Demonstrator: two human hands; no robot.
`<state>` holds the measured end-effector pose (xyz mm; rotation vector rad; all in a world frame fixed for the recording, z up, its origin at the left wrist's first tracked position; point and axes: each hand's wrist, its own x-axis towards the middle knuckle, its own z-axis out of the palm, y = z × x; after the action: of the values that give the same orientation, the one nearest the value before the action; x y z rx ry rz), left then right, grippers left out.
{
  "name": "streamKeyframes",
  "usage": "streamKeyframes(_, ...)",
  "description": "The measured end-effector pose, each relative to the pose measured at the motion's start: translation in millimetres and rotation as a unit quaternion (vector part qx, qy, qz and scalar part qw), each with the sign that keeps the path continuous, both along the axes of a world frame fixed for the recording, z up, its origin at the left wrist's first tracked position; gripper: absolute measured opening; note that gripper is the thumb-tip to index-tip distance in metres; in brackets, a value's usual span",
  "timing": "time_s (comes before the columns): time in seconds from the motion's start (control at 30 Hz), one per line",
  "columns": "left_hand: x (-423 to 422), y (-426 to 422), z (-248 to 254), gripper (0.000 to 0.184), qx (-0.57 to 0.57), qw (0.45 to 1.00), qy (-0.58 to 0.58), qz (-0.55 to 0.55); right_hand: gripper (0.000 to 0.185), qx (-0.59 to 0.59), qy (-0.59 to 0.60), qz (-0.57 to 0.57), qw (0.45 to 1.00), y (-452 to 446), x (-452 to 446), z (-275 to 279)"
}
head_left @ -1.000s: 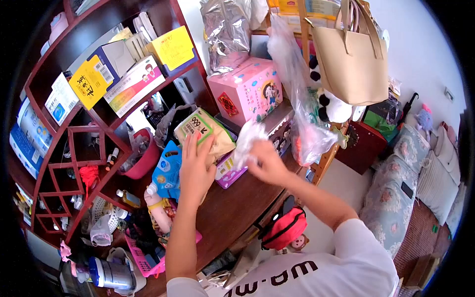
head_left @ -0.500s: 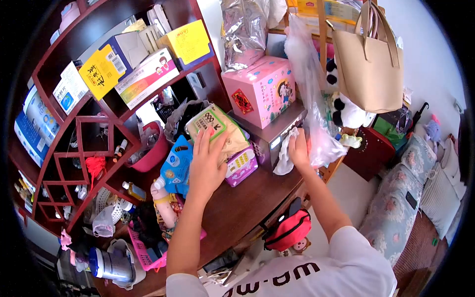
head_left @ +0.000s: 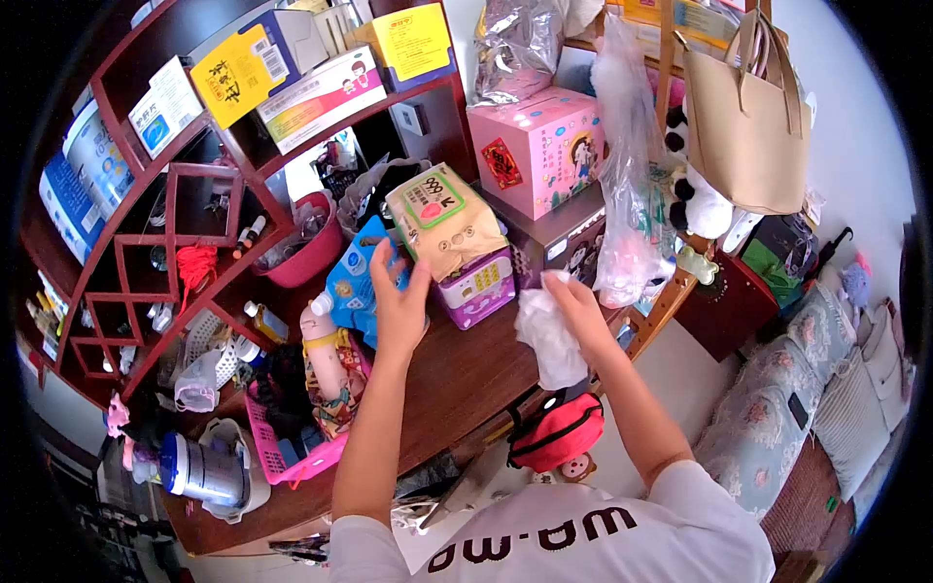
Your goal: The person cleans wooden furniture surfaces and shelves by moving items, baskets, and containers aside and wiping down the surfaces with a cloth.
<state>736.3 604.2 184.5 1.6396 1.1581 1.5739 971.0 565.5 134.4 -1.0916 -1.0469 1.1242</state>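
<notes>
A crumpled white cloth or wipe (head_left: 552,335) hangs from the pinched fingers of my right hand (head_left: 578,311), over the front edge of the dark wooden table (head_left: 452,379). My left hand (head_left: 398,306) has its fingers spread and holds nothing. It is just left of a beige wipes pack (head_left: 447,222), which rests on a purple pack (head_left: 478,291). A blue pouch (head_left: 352,287) lies behind my left hand. Behind the packs, a pink box (head_left: 539,151) stands on a dark box (head_left: 559,233).
A pink basket (head_left: 292,462) with a pink bottle (head_left: 323,352) stands at the left. Dark red shelving (head_left: 175,238) rises behind. A beige bag (head_left: 743,121) and a clear plastic bag (head_left: 627,185) hang at the right. A red bag (head_left: 559,434) is below the table edge.
My left hand has come off the wipes pack and moved toward me. My right hand has drawn the white cloth away from the dark box to the table's front edge.
</notes>
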Motion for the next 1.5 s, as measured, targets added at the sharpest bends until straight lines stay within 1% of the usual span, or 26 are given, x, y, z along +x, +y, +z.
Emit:
streamKeyframes(0.03,-1,1,-1,0.065,-0.106,0.986,-0.128,-0.01,0.04,0.012,0.001,0.035,0.999,3,-9,17)
streamKeyframes(0.07,0,-3,2,0.055,-0.143,0.978,-0.153,-0.016,0.041,0.008,-0.003,0.054,0.999,12,-17,27)
streamKeyframes(0.1,-1,-3,3,0.055,-0.143,0.978,-0.154,-0.014,0.043,0.005,-0.006,0.073,0.997,22,-25,38)
streamKeyframes(0.2,-5,0,2,0.048,-0.263,0.922,-0.244,-0.149,0.037,-0.004,0.022,0.092,0.996,47,-44,51)
streamKeyframes(0.33,-8,3,-5,0.051,-0.28,0.896,-0.289,-0.186,0.027,0.015,0.138,0.124,0.983,46,-58,51)
streamKeyframes(0.4,-9,1,0,0.061,-0.347,0.841,-0.345,-0.23,0.023,0.006,0.175,0.155,0.972,31,-59,55)
streamKeyframes(0.47,-3,-8,10,0.066,-0.329,0.833,-0.363,-0.257,0.019,0.01,0.16,0.187,0.969,22,-59,43)
streamKeyframes(0.53,-3,-17,17,0.067,-0.324,0.806,-0.398,-0.295,0.021,0.085,0.04,0.214,0.972,1,-57,38)
streamKeyframes(0.67,3,-41,-4,0.056,-0.247,0.799,-0.475,-0.272,0.025,0.15,-0.09,0.282,0.943,-30,-43,34)
streamKeyframes(0.77,-16,-67,-30,0.061,-0.171,0.809,-0.503,-0.25,0.019,0.172,-0.159,0.364,0.902,-50,-27,42)
streamKeyframes(0.8,-25,-76,-34,0.061,-0.169,0.81,-0.503,-0.25,0.017,0.095,-0.139,0.367,0.915,-50,-18,41)
streamKeyframes(0.83,-36,-87,-36,0.063,-0.159,0.81,-0.518,-0.226,0.014,0.086,-0.153,0.287,0.942,-40,-11,30)
streamKeyframes(0.87,-44,-97,-40,0.065,-0.15,0.808,-0.533,-0.2,0.011,0.009,-0.06,0.198,0.978,-38,-10,46)
streamKeyframes(0.9,-50,-104,-46,0.065,-0.149,0.808,-0.536,-0.196,0.01,0.081,0.012,0.095,0.992,-23,-12,48)
streamKeyframes(0.97,-62,-116,-59,0.066,-0.133,0.806,-0.538,-0.208,0.011,0.214,0.014,-0.012,0.977,1,-18,76)
streamKeyframes(1.0,-64,-121,-67,0.068,-0.136,0.822,-0.525,-0.171,0.014,0.324,-0.053,-0.08,0.941,17,-29,88)
streamKeyframes(1.03,-66,-127,-74,0.068,-0.133,0.823,-0.527,-0.166,0.016,0.366,-0.112,-0.095,0.919,30,-40,97)
streamKeyframes(1.07,-68,-134,-80,0.068,-0.145,0.812,-0.538,-0.173,0.018,0.414,-0.177,-0.074,0.89,51,-52,95)
streamKeyframes(1.1,-71,-140,-87,0.069,-0.156,0.801,-0.549,-0.181,0.025,0.457,-0.322,-0.067,0.827,78,-55,85)
streamKeyframes(1.17,-76,-151,-102,0.07,-0.158,0.79,-0.563,-0.186,0.04,0.403,-0.559,-0.117,0.715,115,-74,54)
streamKeyframes(1.2,-78,-157,-106,0.07,-0.154,0.804,-0.545,-0.182,0.04,0.407,-0.558,-0.113,0.715,127,-85,44)
streamKeyframes(1.27,-77,-164,-106,0.069,-0.135,0.828,-0.521,-0.156,0.054,0.288,-0.64,-0.092,0.707,137,-108,43)
streamKeyframes(1.37,-69,-175,-87,0.069,-0.169,0.811,-0.539,-0.151,0.055,0.274,-0.675,-0.009,0.685,123,-125,53)
streamKeyframes(1.4,-70,-177,-92,0.07,-0.181,0.797,-0.553,-0.16,0.052,0.354,-0.635,-0.025,0.686,123,-124,47)
streamKeyframes(1.43,-72,-178,-96,0.07,-0.184,0.797,-0.553,-0.158,0.052,0.352,-0.635,-0.023,0.687,129,-119,41)
streamKeyframes(1.5,-74,-180,-103,0.071,-0.195,0.771,-0.57,-0.208,0.045,0.416,-0.506,0.071,0.752,134,-111,46)
